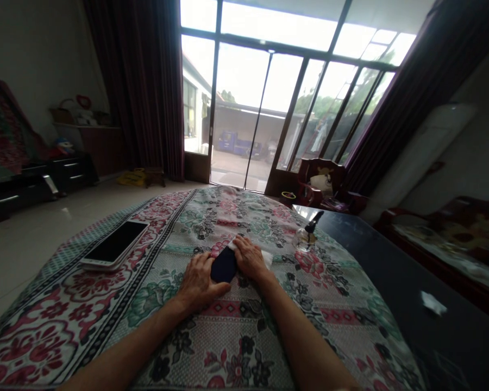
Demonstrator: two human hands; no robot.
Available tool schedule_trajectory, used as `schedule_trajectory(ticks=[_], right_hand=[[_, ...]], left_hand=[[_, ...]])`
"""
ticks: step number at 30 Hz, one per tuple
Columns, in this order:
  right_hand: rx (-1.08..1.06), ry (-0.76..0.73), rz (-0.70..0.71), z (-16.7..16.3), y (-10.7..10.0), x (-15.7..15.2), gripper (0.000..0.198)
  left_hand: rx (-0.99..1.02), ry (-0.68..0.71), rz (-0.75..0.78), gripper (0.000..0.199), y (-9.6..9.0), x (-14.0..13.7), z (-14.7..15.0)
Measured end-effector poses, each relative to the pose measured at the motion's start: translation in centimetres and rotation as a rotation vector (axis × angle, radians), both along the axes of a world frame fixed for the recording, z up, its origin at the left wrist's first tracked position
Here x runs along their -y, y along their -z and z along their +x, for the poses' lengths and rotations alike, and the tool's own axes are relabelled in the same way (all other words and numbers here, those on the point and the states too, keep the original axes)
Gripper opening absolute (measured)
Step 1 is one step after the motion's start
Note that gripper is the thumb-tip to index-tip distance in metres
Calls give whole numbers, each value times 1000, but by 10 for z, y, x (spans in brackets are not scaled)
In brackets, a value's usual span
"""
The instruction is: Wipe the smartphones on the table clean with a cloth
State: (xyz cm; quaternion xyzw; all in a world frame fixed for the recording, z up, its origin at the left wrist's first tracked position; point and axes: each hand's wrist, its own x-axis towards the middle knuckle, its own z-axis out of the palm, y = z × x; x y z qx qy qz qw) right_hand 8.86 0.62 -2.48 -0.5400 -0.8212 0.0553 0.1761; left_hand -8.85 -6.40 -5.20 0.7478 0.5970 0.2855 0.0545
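A dark blue flat object with a smooth face, about the size of a phone, lies on the patterned cloth between my hands; its exact kind is unclear. My left hand grips its left side, with the thumb along the near edge. Over its upper right part, my right hand presses a white tissue against it with closed fingers. The tissue sticks out on both sides of that hand. Farther right stands a clear bottle with a black pump top. To the left, a white phone with a dark screen lies on the cloth.
The floral tablecloth covers a rounded table. Against its right side is a dark, shiny table holding a crumpled white tissue. Wooden chairs stand beyond, near glass doors and dark curtains.
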Motion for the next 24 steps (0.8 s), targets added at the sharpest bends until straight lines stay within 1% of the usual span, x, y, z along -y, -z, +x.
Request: schedule_trajectory(ticks=[3,6,11,15,19,22,24], right_hand=[[3,26,-13,-5,-2,-3,39],[16,30,-29,-9,-4,1,40],[4,-92,-25,-12,-5,17,40],[-14,-170,2,-16,-3,31,39],[-34,-239,24,-19,-1,46,37],[-47,-282,32,-21,-3,50,34],[-51,-287,33,-20,-5,46,32]], left_hand=[[3,2,-5,70,-1,0,1],[10,3,-1,69,-2,0,1],[24,-3,-12,68,-1,-2,0],[56,-1,13,62,2,-2,0],[92,-55,63,56,7,-2,2],[88,-83,84,50,9,-1,3],[83,-80,83,50,9,-1,3]])
